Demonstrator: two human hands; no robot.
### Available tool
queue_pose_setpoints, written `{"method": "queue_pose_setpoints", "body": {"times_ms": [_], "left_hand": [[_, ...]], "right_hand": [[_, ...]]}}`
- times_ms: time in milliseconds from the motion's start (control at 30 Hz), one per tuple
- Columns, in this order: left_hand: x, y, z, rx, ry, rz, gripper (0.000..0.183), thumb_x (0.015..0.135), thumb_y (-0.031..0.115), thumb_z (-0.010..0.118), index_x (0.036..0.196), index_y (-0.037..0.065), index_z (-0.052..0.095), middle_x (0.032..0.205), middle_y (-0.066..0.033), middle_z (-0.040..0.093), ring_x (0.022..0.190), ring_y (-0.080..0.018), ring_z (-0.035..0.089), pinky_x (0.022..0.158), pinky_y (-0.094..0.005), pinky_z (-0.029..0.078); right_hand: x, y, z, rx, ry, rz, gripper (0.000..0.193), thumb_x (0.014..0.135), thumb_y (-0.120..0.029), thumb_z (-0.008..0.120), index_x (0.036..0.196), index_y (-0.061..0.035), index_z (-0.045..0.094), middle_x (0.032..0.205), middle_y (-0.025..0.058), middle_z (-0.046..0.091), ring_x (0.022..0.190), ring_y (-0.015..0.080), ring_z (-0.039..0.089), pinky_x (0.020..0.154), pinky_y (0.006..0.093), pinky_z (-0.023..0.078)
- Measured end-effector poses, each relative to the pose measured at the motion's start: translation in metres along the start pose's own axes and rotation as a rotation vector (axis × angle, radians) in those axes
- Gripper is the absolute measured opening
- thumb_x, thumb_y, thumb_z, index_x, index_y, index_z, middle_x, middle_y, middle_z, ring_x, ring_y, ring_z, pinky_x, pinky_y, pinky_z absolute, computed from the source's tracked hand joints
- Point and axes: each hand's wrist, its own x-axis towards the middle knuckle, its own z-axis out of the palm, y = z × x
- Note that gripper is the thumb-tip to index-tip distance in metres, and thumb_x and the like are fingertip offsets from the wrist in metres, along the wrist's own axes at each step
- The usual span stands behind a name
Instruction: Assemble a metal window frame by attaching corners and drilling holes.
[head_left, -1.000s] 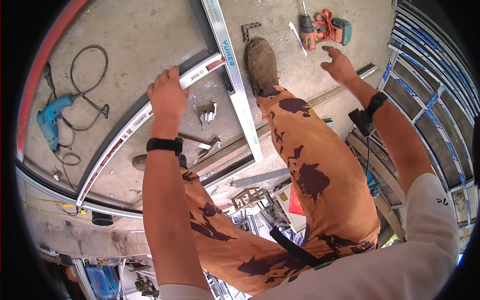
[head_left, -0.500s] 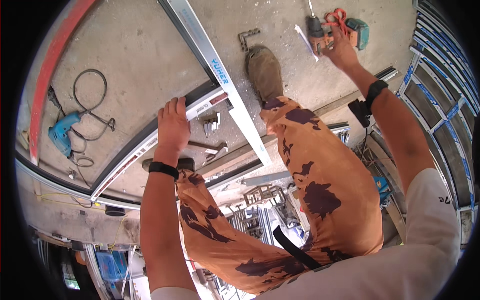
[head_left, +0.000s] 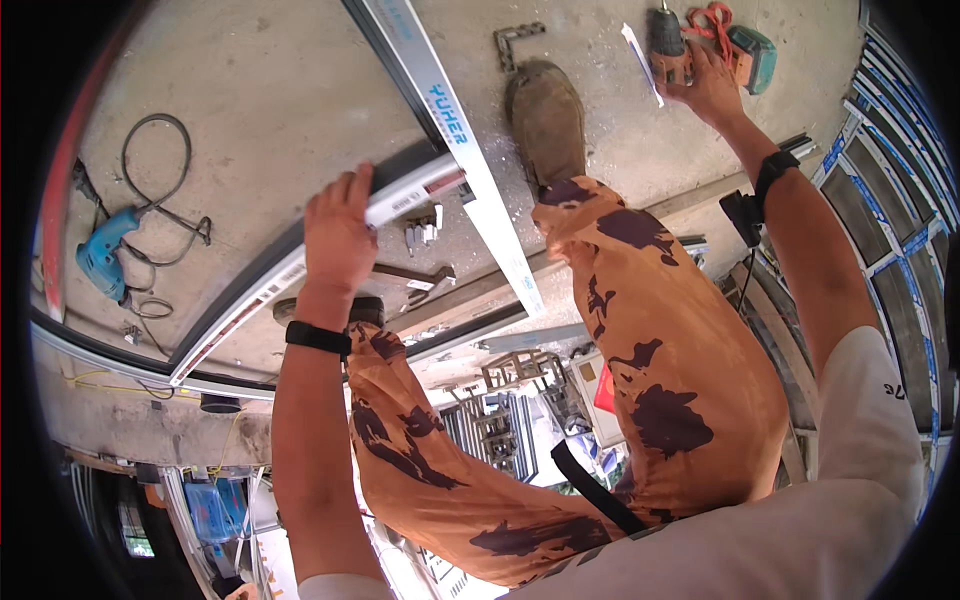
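Note:
My left hand (head_left: 338,235) is closed over the white-and-black metal frame bar (head_left: 400,203), with its fingertips across the far edge. That bar meets a long white metal profile (head_left: 465,150) at a corner. Up at the right, my right hand (head_left: 710,90) has its fingers curled round the cordless drill (head_left: 672,52), which lies on the floor. The drill is orange and black, with a teal battery (head_left: 755,60) and a red strap (head_left: 712,20). My palm hides part of its handle. A thin white strip (head_left: 643,65) lies beside the drill.
A blue corded power tool (head_left: 105,255) with a looped cable lies at the left. A hammer (head_left: 425,278) and several small metal pieces (head_left: 425,235) rest inside the frame. My shoe (head_left: 548,115) stands near an angled metal bracket (head_left: 518,40). Stacked frames (head_left: 880,215) line the right side.
The whole view has shifted, with the floor items sitting higher in it. My right hand's fingers have settled further round the drill. My left hand stays on the bar.

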Motion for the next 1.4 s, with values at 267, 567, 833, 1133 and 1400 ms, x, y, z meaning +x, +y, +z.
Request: {"method": "queue_pose_setpoints", "body": {"times_ms": [267, 567, 833, 1133, 1400], "left_hand": [[-0.015, 0.016, 0.033, 0.089, -0.031, -0.064, 0.067, 0.077, 0.007, 0.063, 0.14, 0.013, 0.043, 0.132, -0.011, 0.051, 0.123, -0.0273, 0.048, 0.101, -0.0494, 0.037], [-0.041, 0.046, 0.019, 0.009, 0.096, -0.127, 0.057, 0.084, 0.01, 0.054, 0.139, 0.006, 0.041, 0.144, -0.017, 0.039, 0.135, -0.0301, 0.037, 0.105, -0.0562, 0.033], [-0.229, 0.037, -0.007, -0.635, 0.197, -0.721, 0.048, 0.079, 0.017, 0.063, 0.123, -0.002, 0.055, 0.126, -0.0255, 0.055, 0.112, -0.039, 0.056, 0.095, -0.0418, 0.047], [-0.424, -0.003, 0.017, -0.962, 0.448, -1.094, 0.051, 0.077, 0.026, 0.064, 0.118, -0.005, 0.06, 0.108, -0.0267, 0.065, 0.103, -0.0387, 0.063, 0.091, -0.0421, 0.049], [-0.541, 0.005, 0.019, -1.236, 0.556, -1.057, 0.05, 0.076, 0.026, 0.068, 0.117, -0.003, 0.062, 0.108, -0.0248, 0.066, 0.102, -0.0356, 0.064, 0.089, -0.0398, 0.049]], "right_hand": [[0.005, -0.039, -0.04, -0.119, -0.251, 0.078, 0.075, 0.065, -0.056, 0.071, 0.114, -0.0014, 0.057, 0.114, 0.0174, 0.059, 0.117, 0.0318, 0.054, 0.105, 0.0424, 0.036], [-0.083, -0.037, -0.087, 0.091, -0.153, -0.42, 0.048, 0.056, -0.029, 0.078, 0.089, -0.003, 0.055, 0.092, 0.018, 0.059, 0.091, 0.0384, 0.057, 0.086, 0.0453, 0.044], [-0.188, -0.047, -0.187, 0.151, -0.435, -0.217, 0.058, 0.062, -0.039, 0.076, 0.1, -0.0019, 0.055, 0.093, 0.022, 0.063, 0.089, 0.0413, 0.062, 0.078, 0.0447, 0.05], [-0.302, -0.134, -0.37, 0.142, -0.576, 0.272, 0.074, 0.073, -0.06, 0.063, 0.111, 0.0042, 0.056, 0.087, 0.0152, 0.067, 0.066, 0.0229, 0.066, 0.061, 0.0342, 0.052], [-0.418, -0.247, -0.45, -0.629, -0.576, -0.14, 0.039, 0.078, -0.056, 0.057, 0.106, -0.0311, 0.069, 0.096, 0.0172, 0.067, 0.098, 0.0321, 0.066, 0.079, 0.0417, 0.053]]}}
